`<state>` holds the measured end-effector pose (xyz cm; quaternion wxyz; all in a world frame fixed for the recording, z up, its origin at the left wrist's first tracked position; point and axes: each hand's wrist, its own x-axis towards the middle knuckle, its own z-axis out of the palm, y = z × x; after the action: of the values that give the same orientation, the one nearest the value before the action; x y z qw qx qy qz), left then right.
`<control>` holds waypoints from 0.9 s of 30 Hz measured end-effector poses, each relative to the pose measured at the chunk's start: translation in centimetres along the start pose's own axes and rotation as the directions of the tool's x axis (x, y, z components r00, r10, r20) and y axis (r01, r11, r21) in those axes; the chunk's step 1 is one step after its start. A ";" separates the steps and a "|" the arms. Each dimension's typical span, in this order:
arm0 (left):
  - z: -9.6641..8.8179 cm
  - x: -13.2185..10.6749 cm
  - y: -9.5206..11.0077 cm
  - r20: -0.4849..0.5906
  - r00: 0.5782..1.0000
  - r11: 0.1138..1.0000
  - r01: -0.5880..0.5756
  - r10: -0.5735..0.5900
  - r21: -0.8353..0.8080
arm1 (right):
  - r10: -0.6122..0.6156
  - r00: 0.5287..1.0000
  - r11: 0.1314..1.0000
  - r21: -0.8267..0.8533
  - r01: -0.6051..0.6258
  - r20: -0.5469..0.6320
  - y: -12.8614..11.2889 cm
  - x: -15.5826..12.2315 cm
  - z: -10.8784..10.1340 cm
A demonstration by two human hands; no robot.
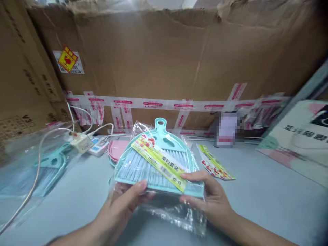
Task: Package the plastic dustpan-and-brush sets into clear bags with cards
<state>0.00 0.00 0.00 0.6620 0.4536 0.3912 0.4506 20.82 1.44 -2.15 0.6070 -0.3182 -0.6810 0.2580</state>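
Note:
I hold a teal mini dustpan-and-brush set (164,147) in a clear plastic bag (176,215) above the grey table. A yellow-green label card (161,162) lies slanted across the brush bristles inside the bag. My left hand (125,201) is closed on the bag's near left edge, thumb on top. My right hand (207,194) grips the near right corner, thumb pressing the end of the card. The dustpan's handle loop points away from me.
A second bagged teal set (48,167) lies at the left under a white cable (38,160) running to a power strip (98,147). A pink dustpan (116,148) sits behind. A loose label card (214,165) lies right. Taped cardboard boxes (164,61) wall the back.

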 end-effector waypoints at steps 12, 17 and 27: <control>-4.7 3.4 1.6 0.384 0.753 0.441 -0.636 0.534 0.634 | 0.184 0.969 0.982 -0.013 -0.189 -0.166 2.2 0.8 -1.6; -4.2 3.6 1.8 0.353 0.731 0.449 -0.653 0.583 0.611 | 0.355 0.926 0.931 0.134 -0.339 -0.125 2.4 0.4 -1.4; -2.4 3.3 0.8 -0.059 0.841 0.663 -0.379 0.538 0.646 | 0.365 0.916 0.920 0.214 -0.327 -0.169 2.2 -0.6 -0.3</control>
<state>-1.45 3.91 -0.27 0.2893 0.6671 0.4654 0.5047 21.46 2.40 -4.13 0.6450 -0.4022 -0.5209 0.3883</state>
